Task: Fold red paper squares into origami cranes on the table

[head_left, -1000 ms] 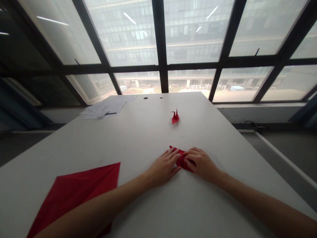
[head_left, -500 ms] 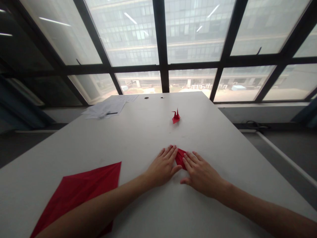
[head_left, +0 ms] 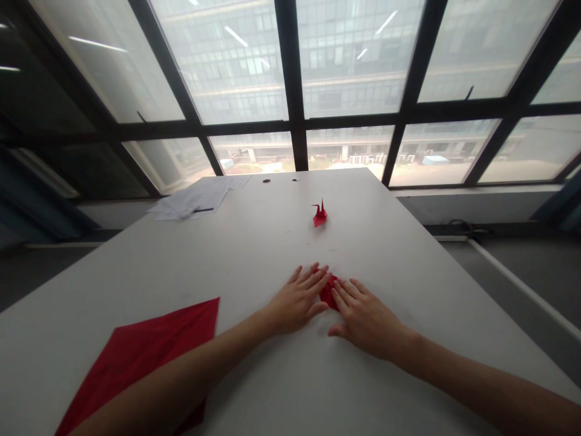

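Head view: table (head_left: 254,254) beneath; sheet (head_left: 157,338) left of the grip; left hand (head_left: 295,303) and right hand (head_left: 370,320) laid flat, clasping nothing; folded paper (head_left: 327,295) under their fingers, probably light, thin, easily torn, best pinched by its edges; crane (head_left: 320,218) beyond.

Over on the worktop (head_left: 254,242), a crane (head_left: 320,219) stands behind the folded paper (head_left: 327,295); a sheet (head_left: 158,336) lies near left, loose pages (head_left: 190,201) at the far left corner.

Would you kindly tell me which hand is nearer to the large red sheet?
Left. The left hand is right of the large red sheet, its forearm crossing over it; the right hand lies farther right.
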Action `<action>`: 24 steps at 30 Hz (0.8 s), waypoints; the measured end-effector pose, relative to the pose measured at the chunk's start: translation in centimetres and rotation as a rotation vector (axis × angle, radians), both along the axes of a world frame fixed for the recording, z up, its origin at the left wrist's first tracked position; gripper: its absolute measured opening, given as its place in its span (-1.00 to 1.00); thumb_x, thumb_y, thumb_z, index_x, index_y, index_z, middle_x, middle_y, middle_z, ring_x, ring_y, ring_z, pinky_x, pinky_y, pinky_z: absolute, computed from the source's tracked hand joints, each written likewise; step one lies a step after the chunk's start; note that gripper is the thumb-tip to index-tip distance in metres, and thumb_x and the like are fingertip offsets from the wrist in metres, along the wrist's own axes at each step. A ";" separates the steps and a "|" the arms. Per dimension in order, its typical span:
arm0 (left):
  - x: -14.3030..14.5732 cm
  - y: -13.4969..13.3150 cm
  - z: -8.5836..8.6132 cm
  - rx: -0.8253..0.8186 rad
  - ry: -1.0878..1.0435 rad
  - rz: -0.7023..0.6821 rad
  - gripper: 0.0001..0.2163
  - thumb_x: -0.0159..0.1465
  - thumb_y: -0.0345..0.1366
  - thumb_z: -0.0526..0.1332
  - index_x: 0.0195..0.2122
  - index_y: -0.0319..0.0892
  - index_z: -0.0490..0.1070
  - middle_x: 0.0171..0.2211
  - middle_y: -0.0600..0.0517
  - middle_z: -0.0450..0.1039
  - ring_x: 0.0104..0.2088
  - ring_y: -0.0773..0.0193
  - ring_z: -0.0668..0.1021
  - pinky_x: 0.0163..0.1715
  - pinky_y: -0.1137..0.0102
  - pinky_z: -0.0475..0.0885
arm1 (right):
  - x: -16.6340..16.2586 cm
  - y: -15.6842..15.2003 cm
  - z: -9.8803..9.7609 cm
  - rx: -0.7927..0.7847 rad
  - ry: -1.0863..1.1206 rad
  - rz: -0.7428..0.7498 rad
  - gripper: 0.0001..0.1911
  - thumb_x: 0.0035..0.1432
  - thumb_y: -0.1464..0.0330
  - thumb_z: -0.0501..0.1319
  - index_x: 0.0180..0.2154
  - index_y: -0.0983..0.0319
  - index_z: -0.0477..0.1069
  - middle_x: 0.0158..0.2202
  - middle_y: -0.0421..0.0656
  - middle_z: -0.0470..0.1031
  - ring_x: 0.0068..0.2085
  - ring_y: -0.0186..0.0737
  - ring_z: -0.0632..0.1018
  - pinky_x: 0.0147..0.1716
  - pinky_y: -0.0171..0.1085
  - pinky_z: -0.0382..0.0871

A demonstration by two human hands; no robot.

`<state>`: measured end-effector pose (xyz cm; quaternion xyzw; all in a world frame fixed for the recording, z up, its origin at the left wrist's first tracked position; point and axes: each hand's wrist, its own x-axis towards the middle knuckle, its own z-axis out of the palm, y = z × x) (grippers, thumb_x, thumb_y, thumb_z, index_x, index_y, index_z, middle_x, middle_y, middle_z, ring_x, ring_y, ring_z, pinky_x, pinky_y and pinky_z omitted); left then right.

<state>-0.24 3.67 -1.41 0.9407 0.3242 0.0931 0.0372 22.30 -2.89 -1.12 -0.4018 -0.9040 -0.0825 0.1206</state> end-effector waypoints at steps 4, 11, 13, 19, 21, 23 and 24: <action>0.0 -0.4 0.1 -0.016 0.034 0.090 -0.45 0.46 0.03 -0.10 0.41 -0.05 -0.02 0.42 -0.07 -0.03 0.42 0.03 0.02 0.33 -0.01 0.02 | 0.0 0.0 0.0 -0.016 0.007 -0.004 -0.20 0.21 -0.06 0.18 0.16 0.50 0.37 0.20 0.26 0.37 0.25 0.21 0.35 0.26 0.09 0.16; -0.3 0.0 -0.8 0.055 0.021 0.351 -0.41 0.44 0.05 -0.09 0.36 -0.23 0.09 0.39 -0.23 0.01 0.40 -0.13 0.06 0.28 -0.10 0.10 | -0.1 0.0 0.2 -0.018 0.016 -0.009 -0.20 0.19 -0.04 0.21 0.17 0.51 0.35 0.18 0.28 0.39 0.25 0.21 0.36 0.24 0.08 0.19; -0.3 0.1 -0.8 0.070 -0.011 0.395 -0.38 0.45 0.02 -0.08 0.38 -0.34 0.02 0.39 -0.32 -0.02 0.40 -0.12 0.06 0.29 -0.09 0.10 | -0.1 0.0 0.1 -0.015 0.014 -0.009 -0.20 0.20 -0.04 0.21 0.17 0.52 0.35 0.18 0.28 0.38 0.24 0.21 0.36 0.23 0.08 0.20; 0.3 -0.5 0.3 0.020 -0.033 -0.027 -0.46 0.46 -0.10 -0.02 0.41 -0.11 -0.05 0.40 -0.13 0.03 0.41 0.14 0.05 0.36 0.06 -0.02 | 0.0 0.3 0.1 -0.019 0.070 0.014 -0.37 0.31 0.08 0.16 0.17 0.45 0.36 0.18 0.21 0.40 0.23 0.15 0.39 0.23 0.05 0.20; 0.4 -0.8 0.6 -0.029 -0.027 -0.052 -0.49 0.46 -0.10 -0.01 0.39 -0.07 0.01 0.37 -0.11 0.11 0.39 0.14 0.13 0.36 0.04 -0.01 | 0.2 0.5 0.3 -0.028 0.127 0.014 -0.50 0.37 0.19 0.11 0.18 0.39 0.36 0.18 0.13 0.43 0.22 0.06 0.41 0.23 0.02 0.21; 0.5 -0.9 0.7 -0.039 -0.037 -0.027 -0.53 0.47 -0.15 -0.01 0.37 -0.05 0.07 0.36 -0.08 0.15 0.36 0.13 0.20 0.35 0.02 0.00 | 0.5 1.0 0.5 -0.030 0.177 0.013 -0.60 0.38 0.31 0.08 0.15 0.33 0.39 0.16 0.05 0.47 0.19 0.00 0.44 0.21 0.00 0.23; 0.6 -1.0 0.7 -0.030 -0.045 -0.017 -0.55 0.47 -0.19 -0.01 0.36 -0.04 0.10 0.35 -0.07 0.17 0.35 0.13 0.23 0.35 0.01 0.01 | 0.7 1.2 0.6 -0.029 0.198 0.013 -0.64 0.37 0.36 0.08 0.13 0.30 0.42 0.14 0.02 0.49 0.17 -0.03 0.46 0.20 0.00 0.24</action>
